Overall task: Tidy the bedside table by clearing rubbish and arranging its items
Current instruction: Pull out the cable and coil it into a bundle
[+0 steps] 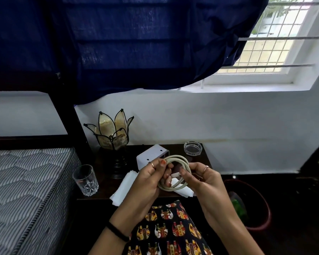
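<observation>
Both hands hold a coiled cream cable (175, 173) above the counter's front edge: the left hand (147, 181), palm up, pinches the coil's left side, and the right hand (203, 178) has its grip closed on the right side. Under them lies white paper (125, 188). A glass (85, 179) stands at the front left corner, an ashtray (192, 148) at the back right of the counter (203, 155).

A: cable?
B: cream cable (175, 173), wound in a loose coil of several loops, held upright above the table's front; white plug end inside the loop.
A: table?
B: dark bedside table (203, 155); clear glass tumbler (86, 180) upright at its front-left corner; glass ashtray (193, 148) back right.
</observation>
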